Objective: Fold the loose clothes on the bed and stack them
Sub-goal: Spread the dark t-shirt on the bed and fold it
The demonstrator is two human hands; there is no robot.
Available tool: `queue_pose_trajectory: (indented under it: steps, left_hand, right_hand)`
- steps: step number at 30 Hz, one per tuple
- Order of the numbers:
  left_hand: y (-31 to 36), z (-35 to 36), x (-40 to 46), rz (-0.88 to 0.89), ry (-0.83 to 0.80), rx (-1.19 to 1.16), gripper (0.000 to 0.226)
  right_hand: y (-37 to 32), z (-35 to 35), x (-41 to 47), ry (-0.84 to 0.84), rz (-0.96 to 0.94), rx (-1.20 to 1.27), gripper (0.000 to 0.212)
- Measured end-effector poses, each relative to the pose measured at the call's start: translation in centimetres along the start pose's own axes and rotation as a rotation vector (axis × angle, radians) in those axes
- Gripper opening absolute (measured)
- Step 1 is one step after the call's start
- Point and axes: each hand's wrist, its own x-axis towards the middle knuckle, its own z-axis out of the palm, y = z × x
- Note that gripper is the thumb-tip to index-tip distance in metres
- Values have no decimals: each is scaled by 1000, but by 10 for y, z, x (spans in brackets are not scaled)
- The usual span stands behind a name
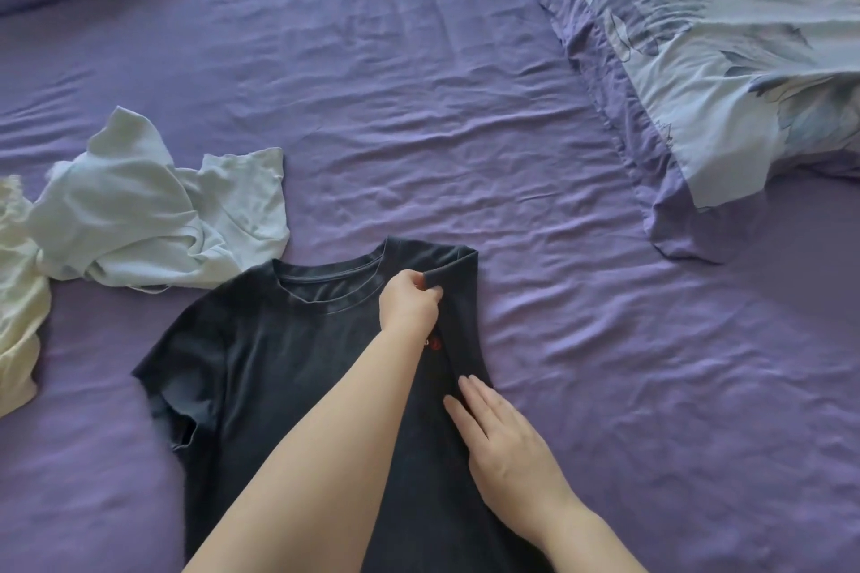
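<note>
Two bare forearms reach up from the bottom edge, over a dark T-shirt point(288, 368) spread flat, front up, on the purple bedsheet point(419, 84) just in front of me. My left hand point(409, 305) crosses over to the shirt's right shoulder and pinches the folded-in edge of cloth near the collar, fingers curled tight round it. My right hand point(505, 437) lies lower on the same side, fingers straight and together, pressing flat on the fold and gripping nothing. The right sleeve looks already turned inward, while the left sleeve is spread out on the sheet. I judge this to be the first side fold of this shirt, with the crease being set. Next I would need to bring the left sleeve in to match, then fold the length. A pale blue top point(153, 219) lies crumpled just beyond the collar to the left, and a cream garment point(18, 293) is bunched at the left edge; both look unfolded, and I see no stack yet. A patterned pillow point(707, 61) sits far right.
</note>
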Motion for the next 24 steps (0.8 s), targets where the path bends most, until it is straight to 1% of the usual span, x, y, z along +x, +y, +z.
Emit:
queue_pose_trajectory:
  steps: [2, 3, 4, 6, 7, 8, 10, 11, 15, 20, 24]
  left_hand:
    - [-3, 0, -6, 7, 13, -78, 21]
    - [-4, 0, -11, 53, 44, -81, 23]
    - [-7, -1, -18, 142, 95, -23, 27]
    - [-16, -4, -29, 406, 153, 216, 34]
    - [-22, -5, -33, 521, 132, 363, 36]
    - [-28, -8, -36, 579, 81, 507, 38]
    - [-43, -16, -39, 570, -4, 698, 43]
    - [-50, -22, -39, 548, -2, 725, 45]
    - [-81, -70, -42, 432, 130, 727, 45]
    - [-125, -148, -37, 340, 120, 702, 41]
    - [-151, -195, -32, 272, 212, 744, 46]
  right_hand:
    - [-5, 0, -1, -29, -4, -51, 54]
    - [-7, -1, 0, -51, 10, -70, 55]
    - [-9, -3, 1, -81, 31, -85, 58]
    - [-12, -7, 3, -136, 72, -122, 60]
    - [-14, -10, 4, -159, 84, -136, 60]
    - [-16, -12, 6, -174, 88, -148, 61]
    - [-19, -15, 8, -185, 83, -162, 62]
    - [-22, -16, 10, -185, 79, -170, 62]
    - [-41, -14, 18, -199, 23, -185, 62]
    - [-83, 6, 36, -262, -55, -165, 61]
    - [-121, 22, 64, -284, -87, -131, 61]
